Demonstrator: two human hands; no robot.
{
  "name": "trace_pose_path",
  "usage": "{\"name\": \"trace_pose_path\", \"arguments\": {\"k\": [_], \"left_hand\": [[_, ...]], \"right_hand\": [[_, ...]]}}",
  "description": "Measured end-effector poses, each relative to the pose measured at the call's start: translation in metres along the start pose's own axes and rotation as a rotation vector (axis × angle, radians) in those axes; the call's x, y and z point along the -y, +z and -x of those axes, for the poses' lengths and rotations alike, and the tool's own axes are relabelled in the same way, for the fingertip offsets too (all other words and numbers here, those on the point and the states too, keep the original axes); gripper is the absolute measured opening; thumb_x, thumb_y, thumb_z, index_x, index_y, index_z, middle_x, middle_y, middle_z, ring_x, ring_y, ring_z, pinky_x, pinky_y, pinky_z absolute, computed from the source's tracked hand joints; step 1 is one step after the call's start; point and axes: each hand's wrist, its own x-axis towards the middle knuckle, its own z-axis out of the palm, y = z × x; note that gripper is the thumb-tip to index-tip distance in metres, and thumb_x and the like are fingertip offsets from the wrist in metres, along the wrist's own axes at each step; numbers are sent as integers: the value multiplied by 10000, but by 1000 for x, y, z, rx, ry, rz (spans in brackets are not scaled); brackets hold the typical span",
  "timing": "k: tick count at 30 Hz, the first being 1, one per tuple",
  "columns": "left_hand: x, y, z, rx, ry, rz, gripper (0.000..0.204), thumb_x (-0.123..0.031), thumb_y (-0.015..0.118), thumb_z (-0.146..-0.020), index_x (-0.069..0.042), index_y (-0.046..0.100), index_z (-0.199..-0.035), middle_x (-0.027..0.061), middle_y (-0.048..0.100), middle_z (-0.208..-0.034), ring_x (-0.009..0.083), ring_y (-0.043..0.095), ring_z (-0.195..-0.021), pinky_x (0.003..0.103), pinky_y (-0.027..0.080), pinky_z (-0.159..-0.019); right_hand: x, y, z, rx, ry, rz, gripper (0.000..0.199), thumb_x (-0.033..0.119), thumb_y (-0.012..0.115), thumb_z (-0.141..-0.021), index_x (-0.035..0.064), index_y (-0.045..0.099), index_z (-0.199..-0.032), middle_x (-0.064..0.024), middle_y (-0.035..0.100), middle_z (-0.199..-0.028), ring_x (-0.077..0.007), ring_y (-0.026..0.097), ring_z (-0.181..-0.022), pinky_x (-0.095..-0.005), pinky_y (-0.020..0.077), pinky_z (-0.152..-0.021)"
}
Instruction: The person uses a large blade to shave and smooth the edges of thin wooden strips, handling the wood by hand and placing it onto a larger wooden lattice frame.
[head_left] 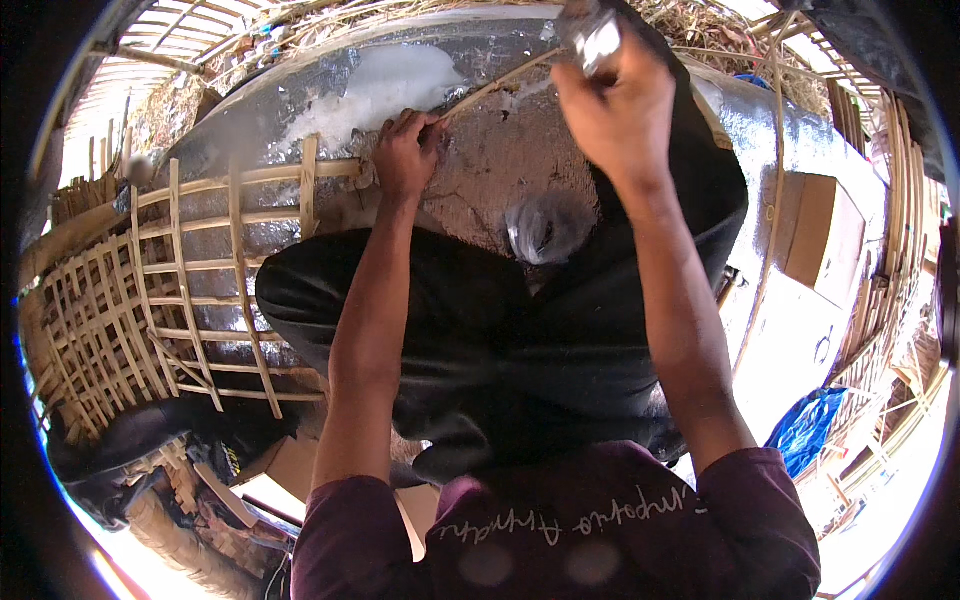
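Note:
My left hand is closed around the near end of a thin bamboo strip, which slants up to the right over a rough brown wooden surface. Raised at the far end of that strip, my right hand grips a shiny metal tool; its bright face catches the light, and its exact kind cannot be made out. A crumpled clear plastic bag lies on the brown surface between my dark-trousered legs.
Beside my left knee is a lattice of bamboo strips. Silvery sheeting with a whitish patch spreads ahead. A cardboard box and blue plastic are at the right. Several wood offcuts and a dark cloth lie lower left.

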Motion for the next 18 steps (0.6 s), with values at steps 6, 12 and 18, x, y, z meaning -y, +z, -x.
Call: {"name": "trace_pose_path", "arguments": {"k": [6,12,18], "left_hand": [[7,10,-3,6,38,40,140,-236,685,-809,-107,631,-811,49,630,-827,311,597,-777,392,490,-645],[13,4,2,-42,60,76,104,-168,688,-774,-105,622,-825,59,631,-835,319,591,-767,393,489,-660],[8,3,0,-17,34,56,148,-221,694,-796,-96,617,-817,57,624,-808,319,591,-760,402,483,-652]], "right_hand": [[-87,35,104,149,186,398,220,181,696,-710,18,633,-844,-152,662,-726,-369,648,-676,-412,514,-611],[-27,13,35,172,134,197,208,158,681,-712,33,621,-867,-179,658,-719,-349,660,-654,-412,534,-593],[10,5,11,-41,70,-50,240,130,714,-698,-3,546,-807,-164,605,-639,-319,658,-616,-360,503,-541]]}}
